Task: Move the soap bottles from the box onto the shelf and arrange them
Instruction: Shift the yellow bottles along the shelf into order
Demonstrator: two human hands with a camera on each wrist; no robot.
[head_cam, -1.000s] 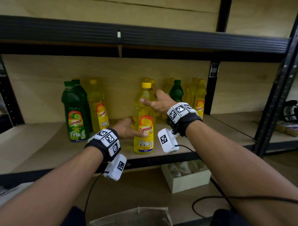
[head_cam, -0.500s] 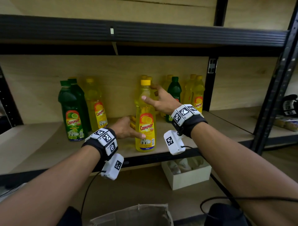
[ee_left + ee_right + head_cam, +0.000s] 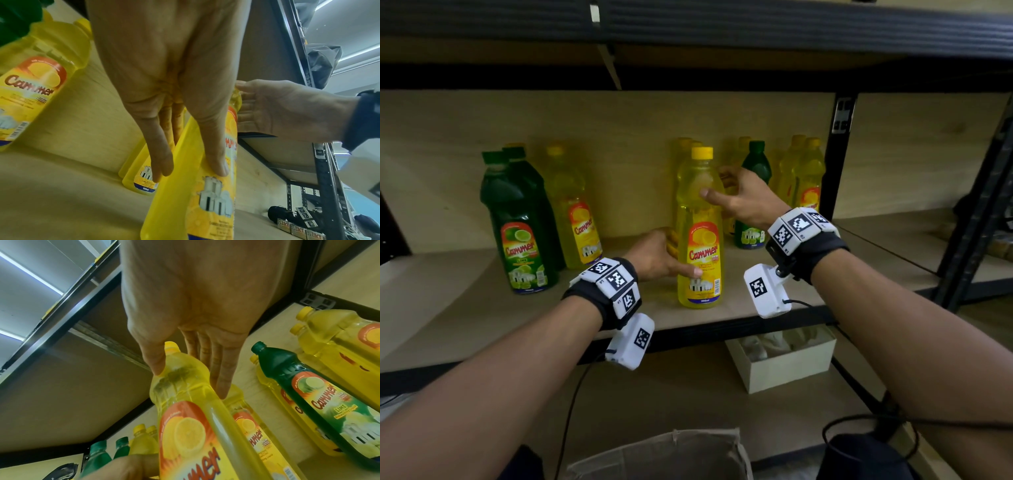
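A yellow soap bottle (image 3: 700, 240) with a yellow cap stands upright near the front of the wooden shelf (image 3: 465, 308), label toward me. My left hand (image 3: 678, 260) holds its lower body, thumb on the label and fingers behind; the left wrist view shows this grip (image 3: 189, 172) on the bottle (image 3: 205, 203). My right hand (image 3: 717, 186) holds the bottle's shoulder, thumb in front and fingers behind, as the right wrist view shows (image 3: 191, 381). More yellow bottles stand directly behind it.
Two green lime bottles (image 3: 520, 233) and a yellow one (image 3: 575, 212) stand at the left. A green bottle (image 3: 753, 171) and several yellow ones (image 3: 804, 174) stand at the right by a black post (image 3: 839, 154). Below are a white box (image 3: 784, 363) and an open cardboard box (image 3: 664, 455).
Both hands stay on the same bottle, which stands in the same spot. My right thumb has slid a little toward the middle of its front.
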